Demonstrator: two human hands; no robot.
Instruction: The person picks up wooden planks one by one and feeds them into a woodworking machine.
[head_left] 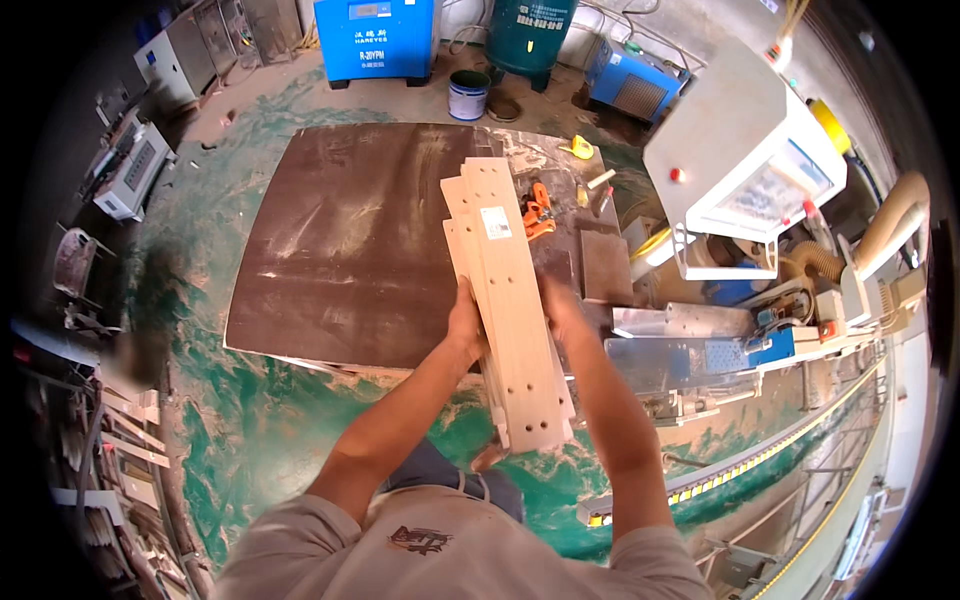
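Observation:
A stack of long, light wooden boards (pixel 515 320) is held between my two hands, over the near right part of a dark brown tabletop (pixel 340 230). The top board has drilled holes near both ends and a white label (pixel 495 223). Lower boards stick out unevenly at the far end and along the sides. My left hand (pixel 465 322) grips the left edge, its fingers partly under the stack. On the opposite edge is my right hand (pixel 560 308), closed against the boards and a little blurred. Just beyond it lie orange-and-black tools (pixel 538 212).
A yellow tape measure (pixel 580 148) and a brown panel (pixel 606 267) lie at the table's right side. Farther right stands a machine with a white control box (pixel 750 160). Behind the table are a blue cabinet (pixel 375 45) and a paint bucket (pixel 467 98). Boards (pixel 135 440) are stacked at the lower left.

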